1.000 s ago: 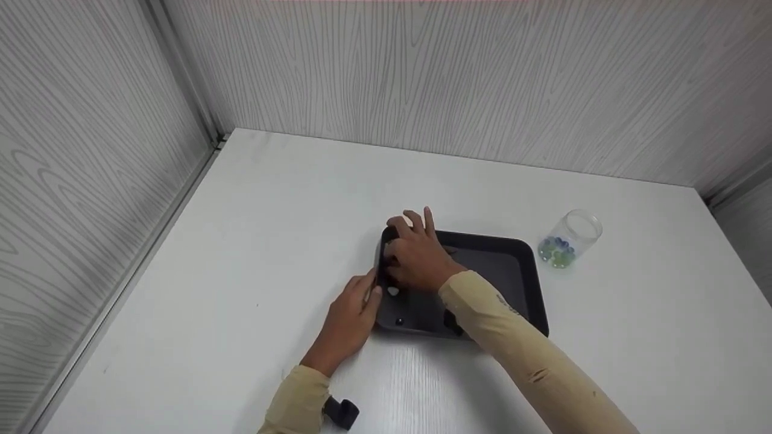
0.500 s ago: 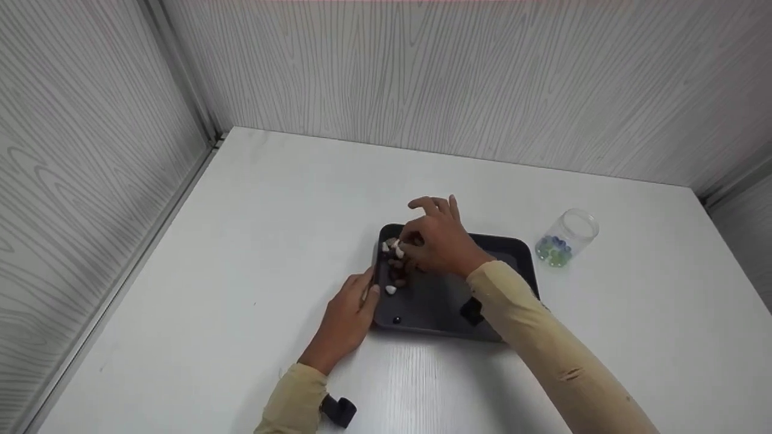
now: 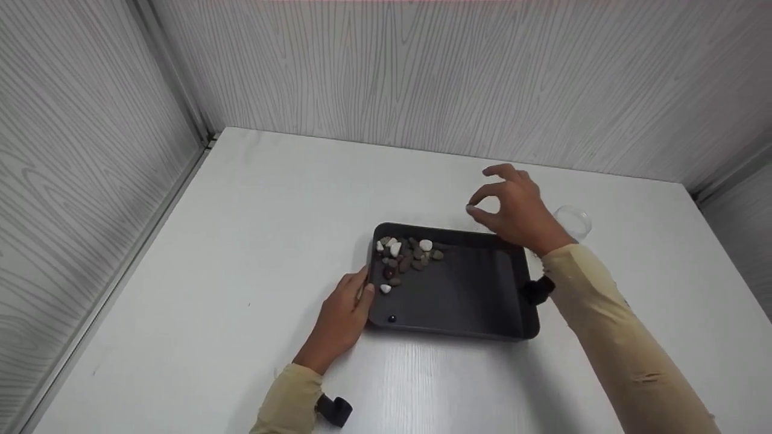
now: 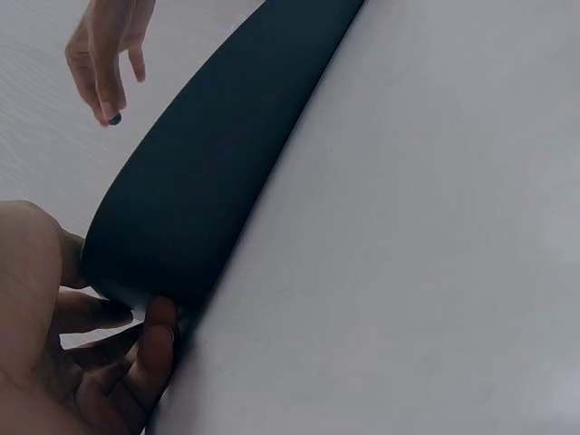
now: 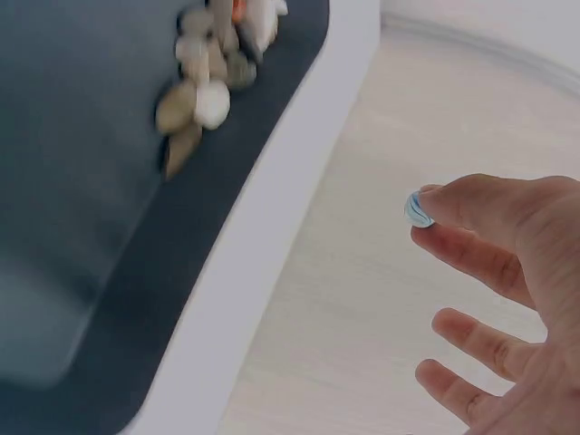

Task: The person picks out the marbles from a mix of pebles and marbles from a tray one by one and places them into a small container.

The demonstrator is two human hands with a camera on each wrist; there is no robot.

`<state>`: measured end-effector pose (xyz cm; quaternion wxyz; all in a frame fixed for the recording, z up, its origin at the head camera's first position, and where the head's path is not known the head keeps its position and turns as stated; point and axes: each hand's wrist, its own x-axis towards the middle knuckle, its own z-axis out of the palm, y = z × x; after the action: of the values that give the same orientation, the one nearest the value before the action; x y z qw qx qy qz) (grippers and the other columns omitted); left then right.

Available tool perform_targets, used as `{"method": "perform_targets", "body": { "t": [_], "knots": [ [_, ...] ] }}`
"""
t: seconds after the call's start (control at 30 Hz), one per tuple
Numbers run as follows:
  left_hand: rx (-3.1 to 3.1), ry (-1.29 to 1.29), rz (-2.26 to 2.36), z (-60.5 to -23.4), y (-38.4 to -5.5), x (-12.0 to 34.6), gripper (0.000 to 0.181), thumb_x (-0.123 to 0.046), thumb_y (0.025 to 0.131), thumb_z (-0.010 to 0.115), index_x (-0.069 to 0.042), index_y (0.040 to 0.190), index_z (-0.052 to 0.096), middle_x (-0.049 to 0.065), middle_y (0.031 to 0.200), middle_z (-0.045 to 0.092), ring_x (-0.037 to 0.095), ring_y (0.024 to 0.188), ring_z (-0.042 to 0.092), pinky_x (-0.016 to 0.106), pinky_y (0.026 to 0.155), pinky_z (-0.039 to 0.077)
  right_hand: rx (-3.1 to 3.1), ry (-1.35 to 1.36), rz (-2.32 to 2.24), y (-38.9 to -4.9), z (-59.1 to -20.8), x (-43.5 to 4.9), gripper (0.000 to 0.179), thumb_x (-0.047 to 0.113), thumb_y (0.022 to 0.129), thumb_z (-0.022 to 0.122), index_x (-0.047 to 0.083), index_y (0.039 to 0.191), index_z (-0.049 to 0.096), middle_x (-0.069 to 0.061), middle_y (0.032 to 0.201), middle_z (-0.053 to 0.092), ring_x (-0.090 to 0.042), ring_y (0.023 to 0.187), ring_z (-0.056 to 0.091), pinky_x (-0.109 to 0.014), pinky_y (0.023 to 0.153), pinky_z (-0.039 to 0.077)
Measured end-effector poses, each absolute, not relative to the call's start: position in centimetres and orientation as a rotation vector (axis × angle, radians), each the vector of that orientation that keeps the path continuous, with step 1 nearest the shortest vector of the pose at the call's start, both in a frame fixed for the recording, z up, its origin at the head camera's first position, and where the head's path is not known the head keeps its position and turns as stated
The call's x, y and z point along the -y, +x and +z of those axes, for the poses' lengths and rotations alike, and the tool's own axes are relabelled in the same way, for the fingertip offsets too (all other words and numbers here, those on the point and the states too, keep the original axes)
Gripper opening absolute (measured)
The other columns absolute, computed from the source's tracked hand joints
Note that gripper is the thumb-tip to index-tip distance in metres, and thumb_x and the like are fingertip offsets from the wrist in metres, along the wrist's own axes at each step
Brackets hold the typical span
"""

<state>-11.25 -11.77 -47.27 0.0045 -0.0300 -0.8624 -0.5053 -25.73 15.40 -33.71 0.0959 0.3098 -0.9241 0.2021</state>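
Note:
Between thumb and index finger, my right hand (image 3: pixel 515 208) pinches a pale blue, swirled marble (image 5: pixel 419 210); its other fingers are spread. That hand hovers above the back right of a dark rectangular tray (image 3: pixel 464 295). Brown, grey and white pebbles (image 3: pixel 405 263) are heaped in the tray's back left corner. A small dark round marble (image 3: pixel 392 318) sits near the tray's front left corner. My left hand (image 3: pixel 342 313) grips the tray's left side, its fingers curled against the outer wall in the left wrist view.
Behind the right wrist stands a clear jar (image 3: pixel 573 222), its lower part hidden by the arm. White table (image 3: pixel 271 229) surrounds the tray. Wood-grain panels (image 3: pixel 392 78) rise at the back and sides.
My right hand has lifted out of the pebbles and moved right and back with a marble, uncovering the pebbles. It now partly hides the jar of marbles. My left hand keeps hold of the tray.

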Motion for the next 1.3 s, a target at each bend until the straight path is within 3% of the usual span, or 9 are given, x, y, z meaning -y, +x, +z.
{"method": "perform_targets", "body": {
  "t": [0.23,0.67,1.03,1.3],
  "knots": [
    [2.69,-0.091,-1.602,-47.4,-11.2,11.9,0.052,-0.025,0.111,0.041,0.003,0.155,0.035,0.017,0.143,0.049,0.033,0.137,0.045,0.051,0.113,0.036,2.755,0.747,0.64,-25.9,-32.2,-20.4,0.01,0.009,0.089,0.077,-0.001,0.091,0.079,-0.029,0.136,0.052,-0.054,0.129,0.041,-0.074,0.103,0.026],
    [2.693,-0.101,-1.617,-47.3,-11.1,11.9,0.053,-0.026,0.111,0.041,0.001,0.155,0.035,0.015,0.142,0.05,0.03,0.136,0.046,0.05,0.112,0.037,2.802,0.444,0.596,-25.9,-32.1,-28.9,0.024,0.013,0.094,0.071,-0.01,0.099,0.075,-0.037,0.136,0.048,-0.063,0.128,0.036,-0.084,0.094,0.023],
    [2.691,-0.076,-1.614,-47.2,-11.1,12.0,0.053,-0.027,0.111,0.041,-0.002,0.157,0.034,0.015,0.141,0.05,0.029,0.136,0.047,0.049,0.112,0.037,2.802,0.413,0.603,-25.8,-32.4,-30.1,0.026,0.014,0.094,0.071,-0.011,0.099,0.074,-0.038,0.135,0.047,-0.063,0.126,0.037,-0.084,0.087,0.025],
    [2.693,-0.086,-1.615,-47.2,-11.2,12.0,0.053,-0.027,0.111,0.041,0.001,0.156,0.034,0.016,0.143,0.049,0.031,0.139,0.044,0.05,0.114,0.035,2.808,0.412,0.618,-25.9,-32.2,-29.6,0.026,0.013,0.095,0.071,-0.012,0.101,0.074,-0.037,0.137,0.047,-0.062,0.129,0.035,-0.082,0.094,0.025]
  ]
}}
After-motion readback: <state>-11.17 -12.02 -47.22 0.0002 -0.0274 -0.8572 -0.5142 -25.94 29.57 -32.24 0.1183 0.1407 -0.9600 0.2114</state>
